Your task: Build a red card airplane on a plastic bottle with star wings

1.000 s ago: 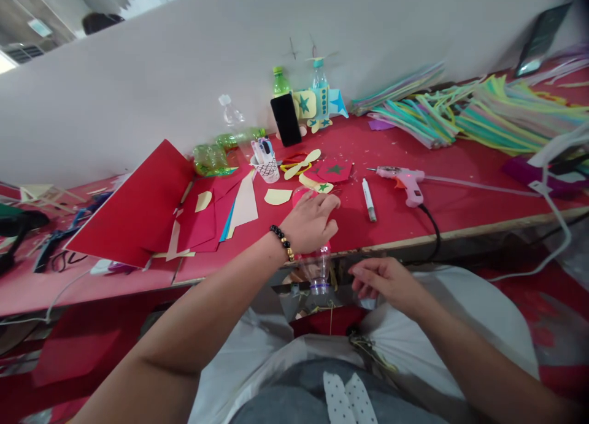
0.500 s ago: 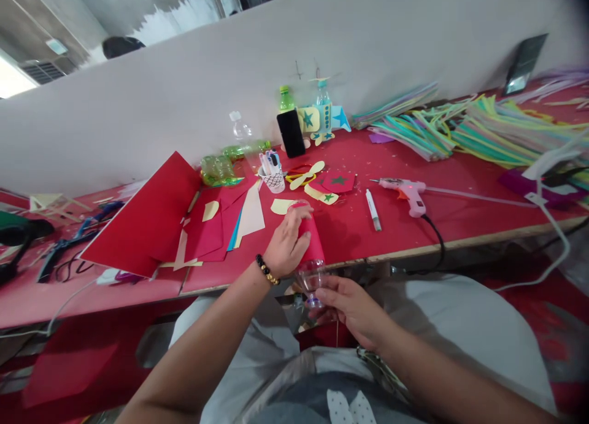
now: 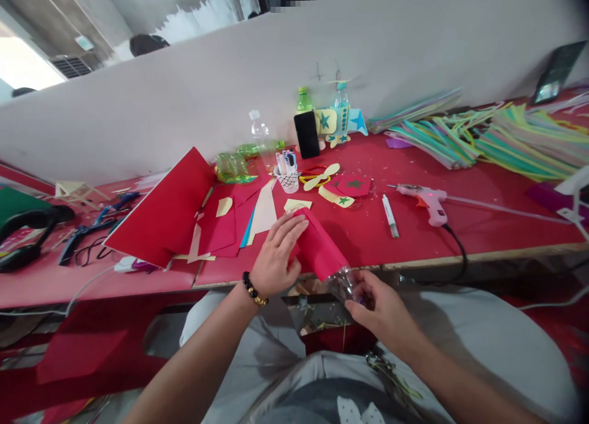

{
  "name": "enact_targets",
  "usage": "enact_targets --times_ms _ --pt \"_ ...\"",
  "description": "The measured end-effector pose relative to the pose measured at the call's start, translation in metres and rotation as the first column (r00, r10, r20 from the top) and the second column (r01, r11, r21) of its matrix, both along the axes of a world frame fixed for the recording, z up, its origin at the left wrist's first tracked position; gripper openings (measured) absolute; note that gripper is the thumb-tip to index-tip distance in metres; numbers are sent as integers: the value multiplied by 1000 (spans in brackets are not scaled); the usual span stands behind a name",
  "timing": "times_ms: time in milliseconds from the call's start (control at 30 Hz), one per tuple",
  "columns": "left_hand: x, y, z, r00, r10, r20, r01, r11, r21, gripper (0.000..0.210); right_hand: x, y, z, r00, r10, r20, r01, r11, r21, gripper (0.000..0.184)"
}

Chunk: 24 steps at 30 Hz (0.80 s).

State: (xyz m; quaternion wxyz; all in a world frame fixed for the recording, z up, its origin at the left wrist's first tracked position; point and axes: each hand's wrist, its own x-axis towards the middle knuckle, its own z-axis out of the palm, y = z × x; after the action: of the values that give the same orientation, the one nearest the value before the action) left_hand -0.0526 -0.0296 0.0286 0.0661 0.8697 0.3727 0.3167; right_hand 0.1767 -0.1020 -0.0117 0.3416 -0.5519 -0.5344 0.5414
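A clear plastic bottle [image 3: 339,283] is wrapped in red paper [image 3: 322,243]. It lies tilted over the table's front edge, its neck toward me. My right hand [image 3: 380,307] is closed around the neck end, and the cap is mostly hidden by its fingers. At the far end, my left hand [image 3: 276,255] grips the wrapped body from the left, fingers close together along the paper; its palm side is hidden. Right of the bottle lie a white marker [image 3: 390,216] and a pink glue gun [image 3: 430,203] with a glue stick in its back.
Behind stand a pen cup [image 3: 288,180], a black phone [image 3: 306,134] and a blue bottle plane [image 3: 341,111]. Red board [image 3: 161,215] leans at left near paper cutouts [image 3: 264,212]. Pipe cleaners [image 3: 432,138] fill the back right. An open box [image 3: 317,316] sits below the table edge.
The bottle has turned, its neck swinging right with my right hand, and an overlapping paper edge now shows on top. My left fingers have straightened along its left side. The view has shifted left.
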Motion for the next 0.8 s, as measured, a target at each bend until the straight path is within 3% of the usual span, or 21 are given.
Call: enact_targets --times_ms 133,233,500,700,800 --pt "-5 3 7 961 21 -275 -9 999 46 89 13 1 9 978 18 209 -41 994 106 34" --pt "-10 8 6 920 12 -391 -6 1000 16 82 21 3 15 954 18 300 -65 987 147 36" --pt "-30 18 -10 908 43 -417 -37 999 23 70 31 7 19 930 54 364 -123 978 169 38" --pt "-32 13 0 902 138 -409 -122 990 65 73 34 10 20 918 28 397 -115 973 198 42" --pt "-21 6 6 892 36 -452 -23 999 33 81 36 13 23 911 29 411 -120 973 198 44"
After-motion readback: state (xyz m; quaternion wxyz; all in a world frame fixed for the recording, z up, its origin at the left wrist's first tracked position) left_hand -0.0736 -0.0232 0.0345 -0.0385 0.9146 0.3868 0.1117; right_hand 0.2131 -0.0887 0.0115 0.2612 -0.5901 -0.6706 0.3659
